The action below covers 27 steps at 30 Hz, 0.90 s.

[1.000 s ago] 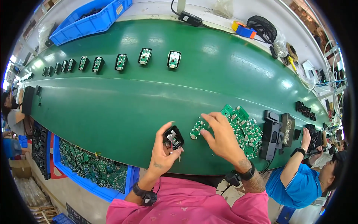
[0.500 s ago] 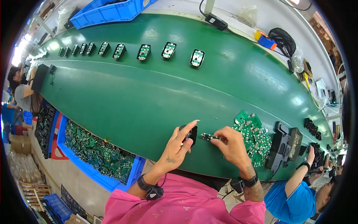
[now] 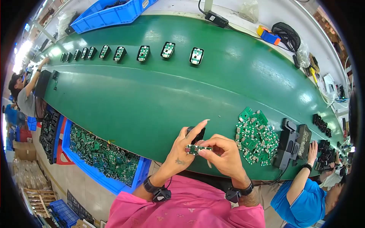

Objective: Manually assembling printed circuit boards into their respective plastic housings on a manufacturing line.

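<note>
My left hand [image 3: 179, 152] grips a black plastic housing [image 3: 198, 133], its index finger stretched along the top. Between the thumb and fingers of my right hand [image 3: 224, 154] is a small green circuit board [image 3: 193, 149], held edge-on close to the left palm, just below the housing. My hands nearly meet above the near edge of the green table. The housing's inside is mostly hidden by my fingers. To the right of my right hand lies a loose pile of green circuit boards [image 3: 255, 136].
A row of black housings with boards inside [image 3: 196, 56] runs along the far left. A blue bin of circuit boards [image 3: 141, 173] stands at the near left. A black power tool [image 3: 286, 146] and a co-worker's arm [image 3: 304, 174] are at right. A blue crate [image 3: 87, 23] sits at the back.
My right hand has moved left with the circuit board, bringing it up against my left hand and the housing. A co-worker at far left has reached toward the row of housings.
</note>
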### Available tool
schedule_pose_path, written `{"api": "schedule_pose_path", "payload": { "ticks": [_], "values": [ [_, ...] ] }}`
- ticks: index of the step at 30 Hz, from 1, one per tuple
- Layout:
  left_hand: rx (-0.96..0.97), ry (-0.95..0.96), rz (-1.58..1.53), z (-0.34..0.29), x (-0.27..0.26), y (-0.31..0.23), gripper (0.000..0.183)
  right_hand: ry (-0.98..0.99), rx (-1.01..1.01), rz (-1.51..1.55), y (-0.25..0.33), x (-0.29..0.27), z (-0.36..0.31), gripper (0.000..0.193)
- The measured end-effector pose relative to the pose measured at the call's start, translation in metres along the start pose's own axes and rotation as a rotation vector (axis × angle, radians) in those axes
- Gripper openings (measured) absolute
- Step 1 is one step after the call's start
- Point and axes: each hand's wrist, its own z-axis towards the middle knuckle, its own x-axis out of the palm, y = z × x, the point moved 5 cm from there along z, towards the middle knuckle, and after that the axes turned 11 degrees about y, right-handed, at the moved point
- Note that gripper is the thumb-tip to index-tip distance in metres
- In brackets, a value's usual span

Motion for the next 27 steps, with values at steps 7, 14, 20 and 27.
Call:
{"api": "schedule_pose_path", "payload": {
  "ticks": [7,14,20,27],
  "values": [
    [-0.101,0.079,-0.043,-0.003,0.005,0.002,0.075,-0.041,0.075,0.181,-0.012,0.002,0.000,0.013],
    [0.001,0.090,-0.256,-0.003,0.009,-0.001,0.073,-0.139,0.107,0.253,-0.027,0.000,-0.008,0.021],
    [-0.176,0.252,-0.761,-0.005,0.017,-0.001,0.064,-0.255,0.060,0.063,-0.027,-0.006,-0.014,0.025],
    [-0.168,0.239,-0.647,-0.004,0.021,0.004,0.057,-0.343,-0.325,-0.706,0.019,-0.002,-0.022,0.027]
  ]
}}
